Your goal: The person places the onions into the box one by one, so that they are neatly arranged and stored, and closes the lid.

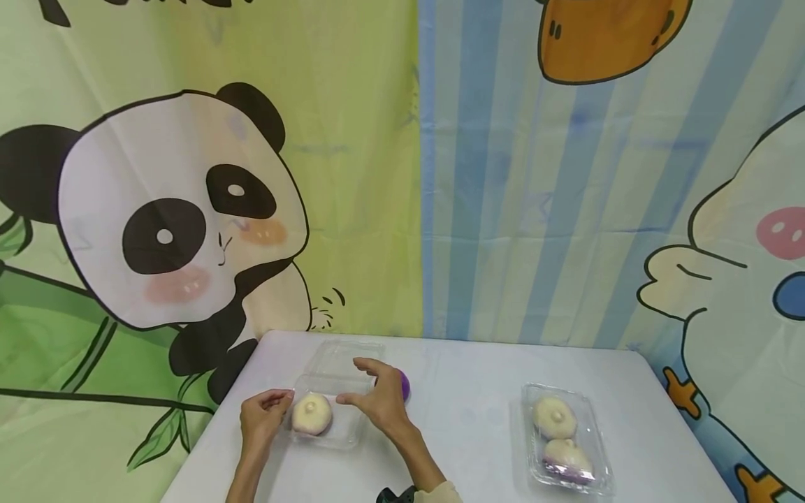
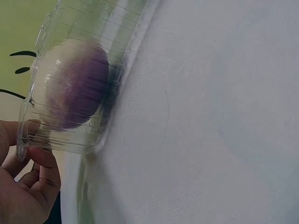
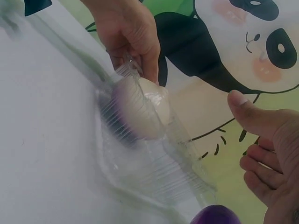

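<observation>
A clear plastic clamshell box lies on the left part of the table with its lid laid back. One round, turnip-like thing sits in the box's left half; it is cream on top with a small nub and purple lower down. My left hand pinches the box's left rim between thumb and finger. Over the box's right side my right hand is spread, thumb apart from the fingers, holding nothing. Partly behind that hand is a purple round thing, its kind hidden.
To the right on the white table stands a second clear box with two similar cream-and-purple round things inside. A cartoon-printed curtain hangs behind the table's back edge.
</observation>
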`<state>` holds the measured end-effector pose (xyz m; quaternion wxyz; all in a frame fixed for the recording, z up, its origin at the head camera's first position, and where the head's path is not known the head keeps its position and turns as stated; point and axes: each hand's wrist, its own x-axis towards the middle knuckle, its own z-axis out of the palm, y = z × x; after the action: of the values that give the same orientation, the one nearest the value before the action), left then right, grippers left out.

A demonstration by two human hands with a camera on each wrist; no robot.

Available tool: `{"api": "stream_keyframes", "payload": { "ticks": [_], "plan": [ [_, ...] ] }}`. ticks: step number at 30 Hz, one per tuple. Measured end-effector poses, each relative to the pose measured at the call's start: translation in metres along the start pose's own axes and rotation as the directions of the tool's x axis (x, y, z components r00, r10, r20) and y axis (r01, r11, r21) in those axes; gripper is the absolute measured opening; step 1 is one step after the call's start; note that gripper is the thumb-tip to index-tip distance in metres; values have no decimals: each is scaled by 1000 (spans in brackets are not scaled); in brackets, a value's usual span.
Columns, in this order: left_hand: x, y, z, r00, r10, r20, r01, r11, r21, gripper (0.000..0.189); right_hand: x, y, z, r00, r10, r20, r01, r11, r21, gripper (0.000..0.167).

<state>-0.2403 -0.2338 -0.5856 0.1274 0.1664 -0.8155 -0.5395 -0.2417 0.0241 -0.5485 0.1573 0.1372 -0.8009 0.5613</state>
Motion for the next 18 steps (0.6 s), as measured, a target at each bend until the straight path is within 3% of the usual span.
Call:
{"api": "stream_keyframes", "payload": {
  "ticks": [10,18],
  "plan": [
    [1,1,0,1000,2,-9,-2,1000,0,23,-4,14,-9,989,-129,-71,132,990,39,75],
    [1,0,0,1000,5,-8,-5,1000,8,25,-9,30,-14,985,-117,-127,126,990,67,81]
  ]
}}
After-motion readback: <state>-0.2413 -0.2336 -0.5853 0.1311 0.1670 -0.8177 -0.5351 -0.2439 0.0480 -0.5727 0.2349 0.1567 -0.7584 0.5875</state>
